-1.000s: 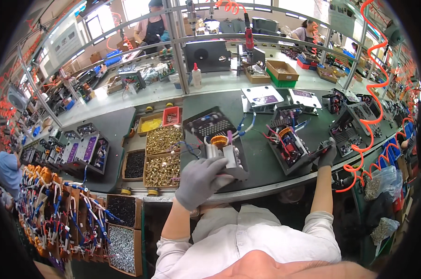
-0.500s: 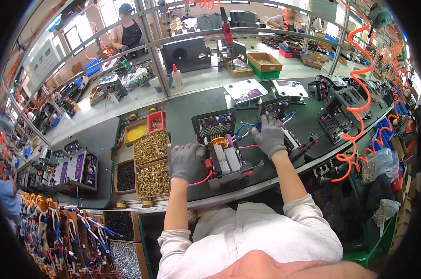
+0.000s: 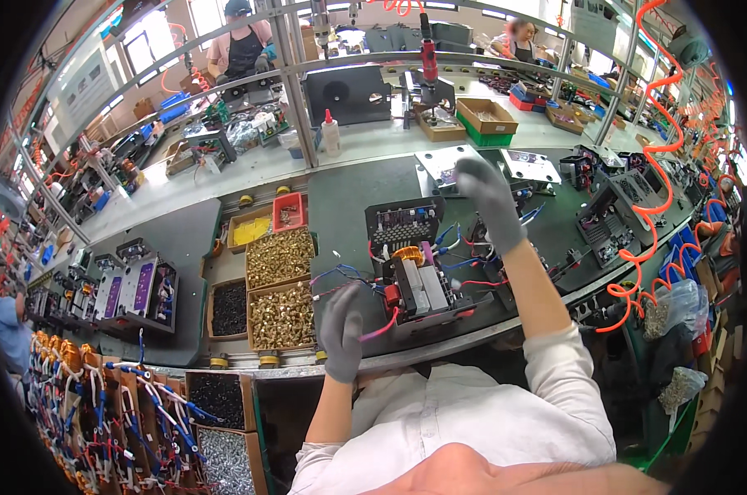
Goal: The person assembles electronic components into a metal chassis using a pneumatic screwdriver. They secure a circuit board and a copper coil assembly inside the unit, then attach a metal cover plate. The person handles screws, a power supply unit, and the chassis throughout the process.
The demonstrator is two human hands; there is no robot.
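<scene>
My left hand (image 3: pixel 342 334), in a grey glove, hovers at the table's front edge with its fingers loosely stretched and nothing visible in them. Beside it stands an open electronic unit (image 3: pixel 423 285) with grey heat sinks, a copper coil and an upright circuit board. A pink cable (image 3: pixel 380 328) runs from that unit toward my left hand. My gloved right hand (image 3: pixel 491 202) reaches far across to the right edge of a silver metal plate (image 3: pixel 434 169); its fingers are blurred, and their grip is unclear. Under my right forearm a second open unit (image 3: pixel 493 268) is partly hidden.
Boxes of brass fasteners (image 3: pixel 281 318) and black screws (image 3: pixel 229 309) lie left of the mat. Another silver plate (image 3: pixel 530 167) rests at the back. A coiled orange hose (image 3: pixel 650 210) hangs at the right. Wire harnesses (image 3: pixel 113 412) fill the lower left. People work beyond the frame.
My right hand has left the second unit and moved up to the silver plate. My left hand has drawn back from the first unit toward the front edge. The view has shifted slightly.
</scene>
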